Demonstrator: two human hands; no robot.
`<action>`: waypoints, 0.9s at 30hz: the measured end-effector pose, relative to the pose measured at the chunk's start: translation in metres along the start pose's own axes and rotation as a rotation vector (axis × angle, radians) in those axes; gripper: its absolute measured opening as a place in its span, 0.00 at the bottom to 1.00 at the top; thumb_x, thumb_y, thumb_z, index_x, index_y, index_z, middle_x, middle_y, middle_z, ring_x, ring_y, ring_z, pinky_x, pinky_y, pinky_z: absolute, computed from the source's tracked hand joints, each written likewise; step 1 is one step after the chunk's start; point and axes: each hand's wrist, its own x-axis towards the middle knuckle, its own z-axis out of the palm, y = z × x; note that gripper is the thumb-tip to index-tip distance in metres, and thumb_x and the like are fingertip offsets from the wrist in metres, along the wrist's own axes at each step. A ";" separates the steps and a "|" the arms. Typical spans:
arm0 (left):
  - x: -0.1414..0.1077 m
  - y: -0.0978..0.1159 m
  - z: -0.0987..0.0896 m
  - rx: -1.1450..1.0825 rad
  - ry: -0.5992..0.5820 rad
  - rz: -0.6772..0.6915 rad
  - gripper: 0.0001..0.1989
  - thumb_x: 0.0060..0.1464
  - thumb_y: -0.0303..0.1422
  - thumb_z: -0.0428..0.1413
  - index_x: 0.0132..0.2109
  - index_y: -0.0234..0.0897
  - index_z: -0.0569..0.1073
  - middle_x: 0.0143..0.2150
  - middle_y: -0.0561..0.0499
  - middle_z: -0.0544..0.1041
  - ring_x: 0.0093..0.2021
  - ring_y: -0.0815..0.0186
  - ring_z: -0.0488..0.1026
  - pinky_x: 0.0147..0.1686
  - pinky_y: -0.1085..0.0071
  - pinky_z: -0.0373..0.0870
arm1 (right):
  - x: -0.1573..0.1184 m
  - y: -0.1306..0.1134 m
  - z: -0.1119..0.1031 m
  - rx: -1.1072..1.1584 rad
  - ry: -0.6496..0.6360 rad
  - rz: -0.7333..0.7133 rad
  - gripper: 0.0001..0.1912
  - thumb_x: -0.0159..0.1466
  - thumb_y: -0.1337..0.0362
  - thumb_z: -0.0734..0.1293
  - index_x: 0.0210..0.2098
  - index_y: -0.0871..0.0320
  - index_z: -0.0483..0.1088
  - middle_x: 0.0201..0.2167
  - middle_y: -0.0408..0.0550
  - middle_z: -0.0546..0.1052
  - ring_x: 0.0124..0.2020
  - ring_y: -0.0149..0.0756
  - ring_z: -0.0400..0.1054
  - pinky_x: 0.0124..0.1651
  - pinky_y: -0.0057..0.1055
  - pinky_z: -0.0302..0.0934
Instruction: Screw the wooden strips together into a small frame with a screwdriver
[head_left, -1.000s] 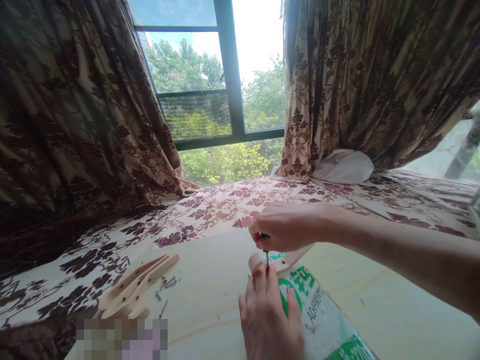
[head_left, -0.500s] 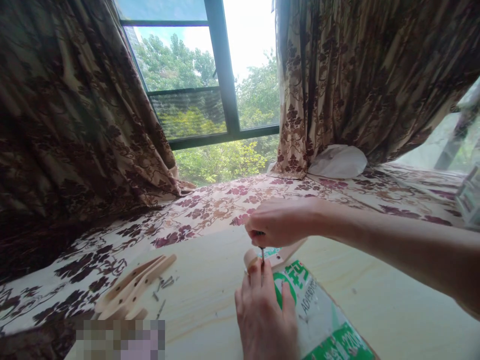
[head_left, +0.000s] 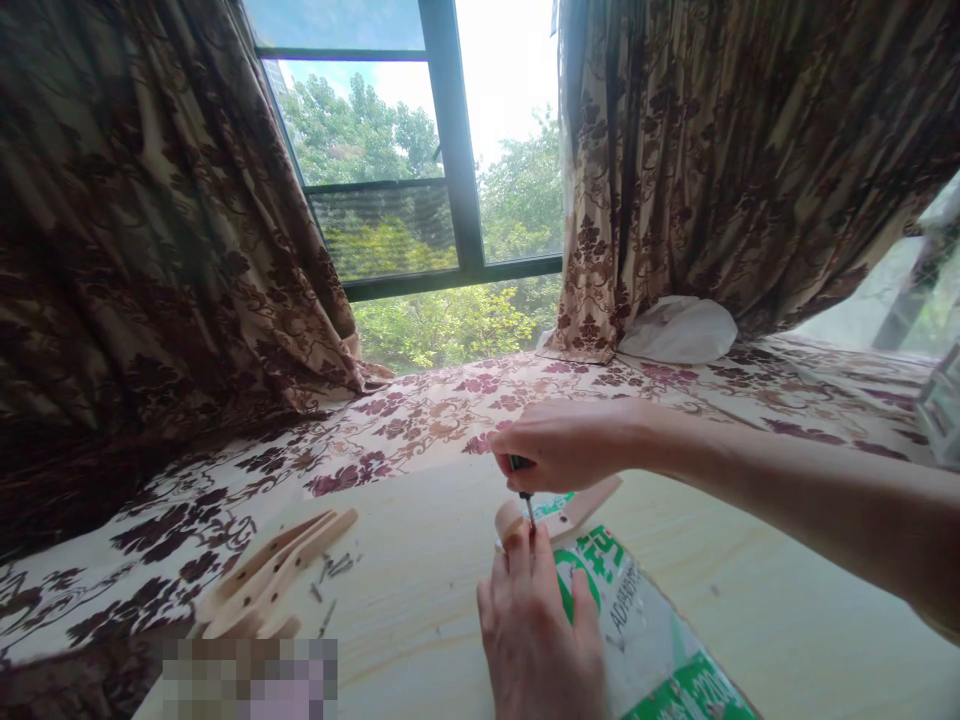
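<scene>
My right hand (head_left: 562, 445) is closed round the dark handle of a screwdriver (head_left: 532, 512), whose thin shaft points down at the fingertips of my left hand. My left hand (head_left: 538, 620) rests palm down, its fingers pressed on a pale wooden piece (head_left: 509, 517) with a rounded end. Beyond them lies a flat wooden bar (head_left: 598, 502) with dark holes; whether it joins the rounded piece I cannot tell. Both sit over a green and white printed cardboard sheet (head_left: 634, 630). The screwdriver's tip is hidden by my left fingers.
On the pale wooden board (head_left: 405, 590), several shaped wooden parts (head_left: 289, 560) with holes lie at the left, next to several loose screws (head_left: 339, 566). A floral cloth (head_left: 420, 420) extends behind, with a white plastic bag (head_left: 679, 330) near the curtain. A window stands at the back.
The whole view has shifted slightly. More of the screwdriver's dark handle shows under my right hand, which has turned a little. My left hand keeps its place on the wooden piece.
</scene>
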 end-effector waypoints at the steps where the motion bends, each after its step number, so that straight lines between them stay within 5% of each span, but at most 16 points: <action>1: 0.000 0.000 0.000 -0.002 -0.005 -0.005 0.20 0.59 0.32 0.45 0.56 0.36 0.68 0.59 0.46 0.68 0.53 0.56 0.68 0.49 0.60 0.63 | 0.001 0.000 0.003 0.002 0.021 0.022 0.11 0.60 0.64 0.61 0.38 0.61 0.73 0.29 0.49 0.75 0.25 0.30 0.58 0.26 0.27 0.48; 5: 0.000 0.001 -0.002 0.002 -0.013 -0.008 0.20 0.58 0.32 0.45 0.56 0.38 0.68 0.60 0.46 0.67 0.52 0.57 0.68 0.48 0.60 0.63 | 0.003 0.002 0.006 0.009 0.047 0.106 0.13 0.62 0.61 0.60 0.36 0.62 0.73 0.27 0.50 0.74 0.24 0.31 0.57 0.25 0.27 0.46; 11: -0.001 0.000 0.000 -0.007 -0.005 -0.010 0.20 0.58 0.32 0.45 0.57 0.37 0.68 0.60 0.47 0.68 0.52 0.55 0.68 0.48 0.59 0.63 | -0.003 -0.003 -0.001 -0.031 0.021 -0.009 0.11 0.60 0.66 0.60 0.34 0.57 0.75 0.27 0.47 0.75 0.23 0.29 0.56 0.25 0.28 0.45; 18: 0.001 0.001 0.001 0.004 0.011 -0.009 0.21 0.58 0.31 0.45 0.56 0.36 0.68 0.59 0.48 0.68 0.51 0.54 0.68 0.49 0.57 0.62 | 0.000 0.003 0.009 -0.058 0.077 0.102 0.14 0.64 0.62 0.59 0.33 0.62 0.74 0.27 0.52 0.76 0.24 0.31 0.58 0.25 0.29 0.44; 22: -0.001 -0.002 0.004 0.015 0.058 0.018 0.21 0.58 0.32 0.45 0.57 0.35 0.68 0.59 0.49 0.69 0.51 0.54 0.68 0.49 0.58 0.63 | -0.003 0.005 0.002 -0.006 0.051 0.062 0.09 0.62 0.62 0.62 0.36 0.58 0.73 0.27 0.47 0.75 0.24 0.29 0.58 0.24 0.27 0.45; 27: -0.002 -0.004 0.008 0.012 0.095 0.034 0.21 0.58 0.32 0.44 0.56 0.36 0.69 0.59 0.49 0.68 0.51 0.56 0.68 0.46 0.58 0.64 | -0.002 0.001 0.012 -0.033 0.150 0.058 0.10 0.66 0.64 0.58 0.36 0.59 0.70 0.25 0.46 0.73 0.23 0.29 0.56 0.24 0.29 0.42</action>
